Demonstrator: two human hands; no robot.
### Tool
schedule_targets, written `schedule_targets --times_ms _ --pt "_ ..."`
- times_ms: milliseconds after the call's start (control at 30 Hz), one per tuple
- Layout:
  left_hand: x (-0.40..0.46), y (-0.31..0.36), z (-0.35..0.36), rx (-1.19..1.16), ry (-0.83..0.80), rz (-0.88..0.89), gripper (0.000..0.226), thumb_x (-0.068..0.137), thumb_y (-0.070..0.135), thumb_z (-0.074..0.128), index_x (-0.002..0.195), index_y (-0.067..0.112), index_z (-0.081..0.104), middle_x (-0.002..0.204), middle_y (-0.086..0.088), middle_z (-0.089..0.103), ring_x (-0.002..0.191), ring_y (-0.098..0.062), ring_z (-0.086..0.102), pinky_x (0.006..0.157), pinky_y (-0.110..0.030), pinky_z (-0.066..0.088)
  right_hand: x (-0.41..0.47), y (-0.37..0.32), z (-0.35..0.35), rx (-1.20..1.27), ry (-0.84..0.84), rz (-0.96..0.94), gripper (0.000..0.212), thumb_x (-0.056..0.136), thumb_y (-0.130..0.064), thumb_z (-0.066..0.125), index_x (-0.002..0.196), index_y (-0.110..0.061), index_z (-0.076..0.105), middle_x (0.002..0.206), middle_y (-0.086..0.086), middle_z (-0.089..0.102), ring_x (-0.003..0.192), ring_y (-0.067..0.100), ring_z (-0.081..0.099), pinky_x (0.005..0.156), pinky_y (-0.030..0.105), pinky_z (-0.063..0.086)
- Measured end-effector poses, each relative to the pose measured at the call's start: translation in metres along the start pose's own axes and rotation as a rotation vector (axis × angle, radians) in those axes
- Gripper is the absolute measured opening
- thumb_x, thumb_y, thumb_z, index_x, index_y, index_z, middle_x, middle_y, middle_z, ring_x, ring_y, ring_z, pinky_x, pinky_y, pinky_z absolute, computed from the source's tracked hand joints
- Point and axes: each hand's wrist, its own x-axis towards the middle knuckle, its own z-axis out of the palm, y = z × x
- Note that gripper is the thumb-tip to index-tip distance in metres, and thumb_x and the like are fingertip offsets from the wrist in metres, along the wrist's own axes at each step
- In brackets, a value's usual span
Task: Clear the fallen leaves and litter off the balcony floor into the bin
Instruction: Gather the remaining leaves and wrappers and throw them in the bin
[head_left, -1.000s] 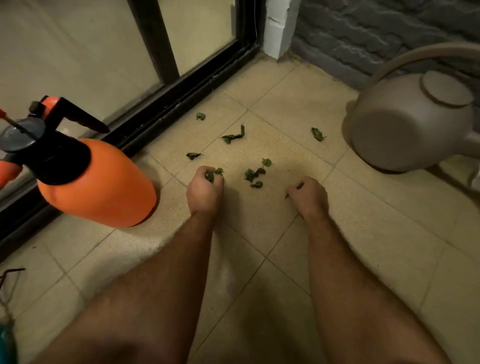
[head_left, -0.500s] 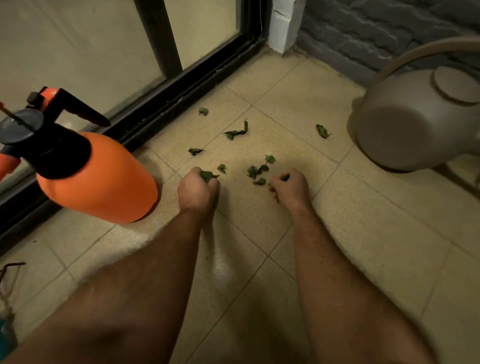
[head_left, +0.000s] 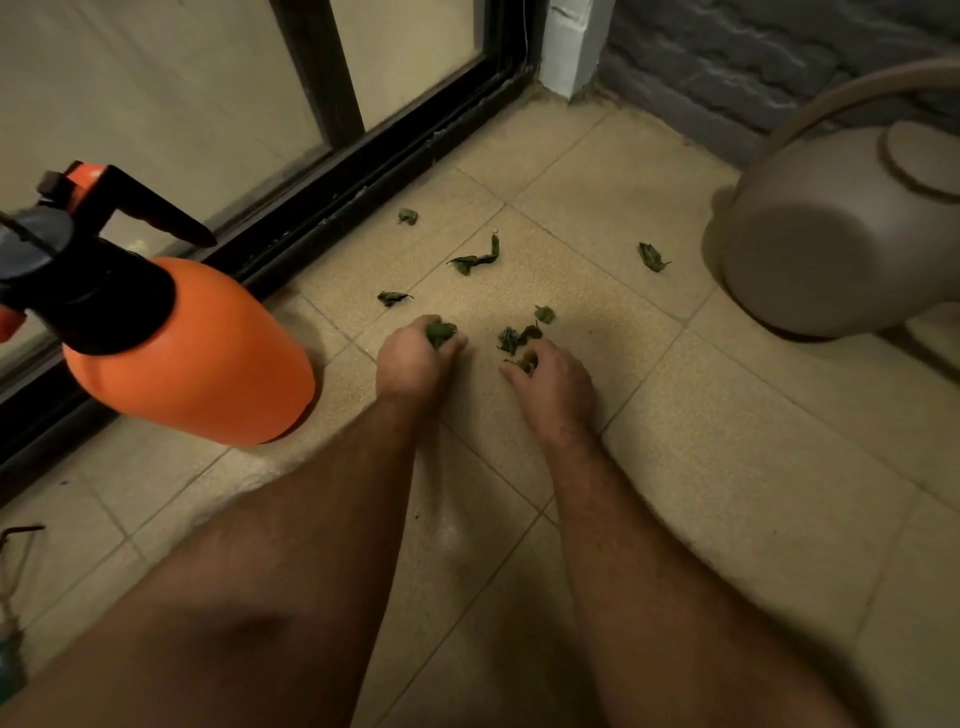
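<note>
Several small dark green leaves lie scattered on the beige tiled balcony floor (head_left: 727, 467). My left hand (head_left: 410, 358) is curled round a clump of gathered leaves (head_left: 440, 332), low on the tiles. My right hand (head_left: 556, 382) rests beside it, its fingers pinching a leaf (head_left: 525, 361) at the near edge of a little leaf cluster (head_left: 517, 335). Loose leaves lie further out: a long curled leaf (head_left: 478, 258), one leaf (head_left: 393, 298) left of my left hand, one leaf (head_left: 408, 215) near the door track, one leaf (head_left: 652, 257) by the watering can. No bin is in view.
An orange pressure sprayer (head_left: 182, 353) with a black head stands close on the left. A grey watering can (head_left: 841, 239) sits at the right. The black sliding door track (head_left: 363, 176) runs along the far left, a grey brick wall (head_left: 753, 67) behind.
My right hand has slid left and forward to the leaf cluster and closed on a leaf. My left hand has taken in the leaves that lay by its fingers.
</note>
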Motion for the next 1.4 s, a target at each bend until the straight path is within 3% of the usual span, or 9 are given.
schedule_targets --times_ms 133,267,400,500,633,867,1000,1200,1400 --pt "0.007 0.005 0.001 0.234 -0.058 0.088 0.043 0.095 0.038 0.06 0.135 0.023 0.052 0.125 -0.009 0.059 0.113 -0.026 0.056 0.092 -0.041 0.051 0.0 -0.003 -0.005 -0.015 -0.056 -0.03 0.015 0.093 -0.033 0.061 0.098 -0.019 0.063 0.087 -0.004 0.059 0.079 0.012 0.052 0.066 0.027 0.038" --pt "0.013 0.008 -0.002 0.232 -0.044 0.078 0.028 0.097 0.029 0.056 0.122 0.015 0.057 0.116 -0.01 0.06 0.104 -0.025 0.058 0.087 -0.038 0.052 0.01 -0.002 -0.023 0.656 -0.08 0.223 0.007 0.092 -0.022 0.059 0.087 -0.017 0.06 0.071 -0.003 0.057 0.058 0.009 0.049 0.049 0.021 0.036" --pt "0.007 0.009 -0.004 0.156 -0.03 0.04 0.028 0.097 0.033 0.054 0.114 0.011 0.058 0.102 -0.009 0.062 0.092 -0.023 0.059 0.081 -0.038 0.053 0.023 0.008 -0.04 1.093 -0.032 0.495 0.007 0.092 -0.011 0.059 0.098 -0.014 0.061 0.083 0.007 0.069 0.057 0.01 0.055 0.041 0.02 0.035" --pt "-0.001 0.014 -0.004 -0.034 -0.025 -0.005 0.022 0.096 0.031 0.056 0.108 0.012 0.057 0.096 -0.007 0.061 0.088 -0.023 0.059 0.08 -0.041 0.053 0.038 0.013 -0.039 0.853 -0.009 0.395 0.02 0.098 -0.013 0.054 0.116 -0.015 0.064 0.098 0.005 0.069 0.074 0.01 0.059 0.052 0.017 0.042" --pt "-0.005 0.02 -0.001 -0.362 -0.029 -0.133 0.015 0.091 0.026 0.063 0.098 0.014 0.059 0.093 -0.008 0.063 0.085 -0.022 0.06 0.077 -0.041 0.054 0.057 0.011 -0.031 0.37 -0.016 0.068 0.036 0.102 -0.017 0.05 0.138 -0.014 0.056 0.135 0.004 0.06 0.121 0.016 0.057 0.09 0.018 0.041" --pt "-0.032 0.022 -0.009 -0.651 -0.064 -0.197 0.01 0.093 0.014 0.058 0.101 0.008 0.057 0.083 -0.008 0.061 0.064 -0.015 0.051 0.053 -0.028 0.043 0.054 0.015 -0.027 -0.108 -0.051 -0.025 0.026 0.099 -0.021 0.057 0.124 -0.018 0.063 0.117 0.006 0.062 0.099 0.018 0.059 0.076 0.027 0.047" --pt "-0.052 0.035 -0.019 -0.831 -0.058 -0.343 0.014 0.1 0.019 0.051 0.108 0.016 0.061 0.074 0.0 0.052 0.059 -0.01 0.046 0.05 -0.023 0.04 0.029 0.029 -0.038 0.202 -0.037 0.196 0.017 0.097 -0.02 0.054 0.105 -0.008 0.064 0.096 0.008 0.065 0.082 0.017 0.056 0.069 0.03 0.046" --pt "-0.079 0.082 -0.041 -0.838 -0.125 -0.453 0.019 0.098 0.021 0.056 0.109 0.007 0.06 0.067 -0.002 0.052 0.053 -0.01 0.048 0.047 -0.02 0.041 -0.005 0.021 -0.081 1.086 -0.261 0.679 0.015 0.096 -0.017 0.048 0.084 -0.013 0.055 0.066 0.004 0.053 0.052 0.014 0.044 0.041 0.023 0.03" --pt "-0.091 0.141 -0.07 -0.747 -0.169 -0.393 0.007 0.096 0.004 0.056 0.096 0.006 0.062 0.076 -0.01 0.061 0.055 -0.012 0.058 0.043 -0.018 0.044 -0.008 0.008 -0.115 1.261 -0.486 0.637 0.013 0.098 -0.013 0.056 0.102 -0.007 0.067 0.077 0.007 0.065 0.05 0.009 0.046 0.039 0.022 0.029"
